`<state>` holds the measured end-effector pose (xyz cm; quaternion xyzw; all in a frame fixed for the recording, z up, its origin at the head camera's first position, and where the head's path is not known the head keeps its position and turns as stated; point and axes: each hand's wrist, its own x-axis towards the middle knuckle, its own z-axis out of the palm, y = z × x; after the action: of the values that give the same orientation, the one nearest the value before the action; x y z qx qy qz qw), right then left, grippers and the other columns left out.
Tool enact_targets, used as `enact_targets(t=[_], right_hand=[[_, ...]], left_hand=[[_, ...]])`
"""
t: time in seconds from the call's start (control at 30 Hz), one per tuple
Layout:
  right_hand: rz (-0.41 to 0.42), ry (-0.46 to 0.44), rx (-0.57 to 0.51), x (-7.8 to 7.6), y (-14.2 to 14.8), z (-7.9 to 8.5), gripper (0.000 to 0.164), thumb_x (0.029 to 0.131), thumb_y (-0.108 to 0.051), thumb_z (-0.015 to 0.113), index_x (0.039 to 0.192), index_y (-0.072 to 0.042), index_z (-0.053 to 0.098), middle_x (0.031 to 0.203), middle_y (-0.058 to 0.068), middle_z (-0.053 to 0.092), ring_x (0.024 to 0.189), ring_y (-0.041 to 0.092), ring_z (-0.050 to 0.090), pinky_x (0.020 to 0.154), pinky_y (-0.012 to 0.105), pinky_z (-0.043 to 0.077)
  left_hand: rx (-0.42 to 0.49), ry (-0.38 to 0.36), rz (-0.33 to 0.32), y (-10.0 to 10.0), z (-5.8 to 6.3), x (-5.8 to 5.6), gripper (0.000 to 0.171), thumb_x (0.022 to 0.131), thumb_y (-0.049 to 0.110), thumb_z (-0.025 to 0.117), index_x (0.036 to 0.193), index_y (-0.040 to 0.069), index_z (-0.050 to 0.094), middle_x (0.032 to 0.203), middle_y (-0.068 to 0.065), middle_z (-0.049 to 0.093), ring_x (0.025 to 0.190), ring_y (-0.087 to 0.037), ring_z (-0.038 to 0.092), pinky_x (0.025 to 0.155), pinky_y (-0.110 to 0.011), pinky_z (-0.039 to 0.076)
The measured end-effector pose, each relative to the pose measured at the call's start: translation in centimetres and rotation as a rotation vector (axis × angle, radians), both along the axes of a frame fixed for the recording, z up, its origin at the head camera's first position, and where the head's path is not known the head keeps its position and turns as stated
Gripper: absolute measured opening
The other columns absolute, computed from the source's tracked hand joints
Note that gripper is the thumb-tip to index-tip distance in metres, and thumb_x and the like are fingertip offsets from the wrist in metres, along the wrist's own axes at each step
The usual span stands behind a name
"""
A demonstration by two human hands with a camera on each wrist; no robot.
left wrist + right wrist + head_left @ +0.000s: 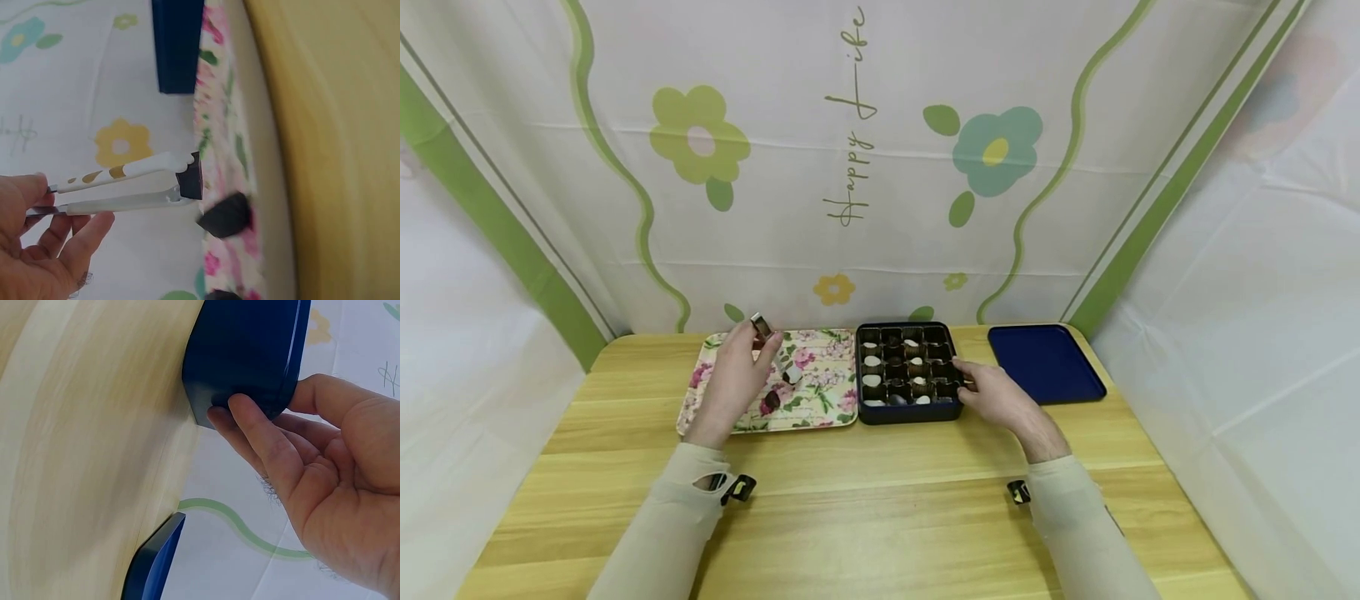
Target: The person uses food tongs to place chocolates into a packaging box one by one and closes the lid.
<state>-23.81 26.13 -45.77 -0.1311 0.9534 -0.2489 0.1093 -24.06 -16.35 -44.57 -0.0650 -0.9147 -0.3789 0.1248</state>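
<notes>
My left hand (735, 373) holds a pair of small tongs (119, 169) with white, gold-marked arms. Between the tong tips sits a dark piece (190, 178), low over a floral tray (827, 417). Another dark piece (226, 215) lies on the tray close by. A dark blue box (910, 416) with a divided insert stands to the right of the tray, with white and dark pieces in many of its compartments. My right hand (997, 396) grips the box at its right side, with fingers against the outer wall and the thumb at the rim; the thumb tip is hidden in the right wrist view.
A flat blue lid (1045, 362) lies to the right of the box, near the back right corner of the wooden table (850, 517). Behind the table hangs a white cloth (775, 242) printed with flowers, and more cloth hangs at both sides.
</notes>
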Motion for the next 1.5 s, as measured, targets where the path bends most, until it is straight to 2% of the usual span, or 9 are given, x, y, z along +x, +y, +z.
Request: enact_targets(t=[0.17,0.3,0.4,0.5,0.73,0.83,0.93,1.07,1.5], right_hand=[[-0.007,-0.011,-0.015,0.1,0.1,0.1,0.058,0.106,-0.013,0.058,0.161,-0.006,0.04,0.165,0.017,0.045,0.064,0.016,0.046,0.056,0.027,0.04],[0.004,-0.006,-0.032,0.1,0.2,0.0,0.059,0.106,-0.012,0.059,0.161,-0.005,0.04,0.166,0.017,0.044,0.099,0.026,0.07,0.058,0.027,0.043],[0.015,-0.013,-0.044,0.1,0.3,0.0,0.059,0.107,-0.011,0.06,0.161,-0.004,0.039,0.167,0.018,0.043,0.133,0.034,0.064,0.062,0.027,0.045],[0.02,-0.018,-0.055,0.1,0.5,0.0,0.058,0.107,-0.01,0.058,0.161,-0.004,0.039,0.167,0.018,0.042,0.124,0.033,0.068,0.06,0.027,0.044],[0.018,-0.062,-0.116,-0.2,1.0,0.0,0.059,0.106,-0.009,0.054,0.163,-0.005,0.037,0.167,0.018,0.042,0.058,0.015,0.038,0.051,0.026,0.038],[0.008,-0.113,-0.184,-0.3,1.4,-0.2,0.06,0.107,-0.009,0.053,0.163,-0.006,0.035,0.166,0.02,0.043,0.065,0.017,0.054,0.056,0.026,0.044],[0.008,-0.159,-0.257,-0.6,1.8,-0.4,0.059,0.108,-0.009,0.053,0.164,-0.006,0.034,0.165,0.022,0.044,0.101,0.025,0.071,0.072,0.03,0.056],[0.01,-0.197,-0.314,-0.7,2.1,-0.6,0.059,0.108,-0.009,0.052,0.164,-0.007,0.034,0.164,0.023,0.045,0.135,0.034,0.063,0.093,0.039,0.063],[0.001,-0.199,-0.306,-0.5,2.2,-0.4,0.059,0.108,-0.009,0.052,0.164,-0.011,0.035,0.163,0.023,0.045,0.128,0.03,0.067,0.095,0.045,0.062]], left_hand=[[0.04,0.02,-0.041,1.3,1.6,0.9,0.028,0.111,0.04,0.052,0.12,0.015,0.061,0.123,-0.01,0.061,0.12,-0.033,0.062,0.099,-0.054,0.056],[0.072,0.027,-0.075,2.9,2.9,1.7,0.028,0.111,0.041,0.053,0.122,0.016,0.06,0.124,-0.01,0.06,0.121,-0.032,0.062,0.1,-0.054,0.057],[0.102,0.019,-0.122,4.8,3.5,2.1,0.03,0.11,0.042,0.053,0.123,0.017,0.061,0.126,-0.007,0.06,0.121,-0.029,0.063,0.098,-0.051,0.06],[0.12,0.027,-0.185,7.6,3.8,2.2,0.031,0.109,0.044,0.053,0.121,0.017,0.062,0.125,-0.004,0.061,0.118,-0.025,0.064,0.097,-0.043,0.062],[0.144,0.057,-0.297,14.5,3.1,1.9,0.024,0.108,0.043,0.056,0.118,0.021,0.059,0.112,0.004,0.058,0.098,-0.012,0.062,0.084,-0.027,0.059],[0.134,0.066,-0.322,16.6,2.6,1.8,0.024,0.109,0.045,0.055,0.117,0.023,0.058,0.109,0.004,0.055,0.091,-0.009,0.058,0.077,-0.026,0.056],[0.13,0.057,-0.349,18.2,2.3,1.6,0.026,0.109,0.047,0.052,0.119,0.024,0.057,0.108,0.004,0.052,0.087,-0.01,0.054,0.073,-0.027,0.053],[0.163,0.022,-0.397,19.8,2.1,1.4,0.025,0.11,0.044,0.051,0.122,0.023,0.057,0.111,0.002,0.052,0.093,-0.01,0.056,0.082,-0.025,0.057],[0.162,0.021,-0.46,20.7,0.7,0.8,0.026,0.11,0.049,0.048,0.121,0.027,0.056,0.121,0.004,0.05,0.096,-0.006,0.058,0.09,-0.022,0.058]])
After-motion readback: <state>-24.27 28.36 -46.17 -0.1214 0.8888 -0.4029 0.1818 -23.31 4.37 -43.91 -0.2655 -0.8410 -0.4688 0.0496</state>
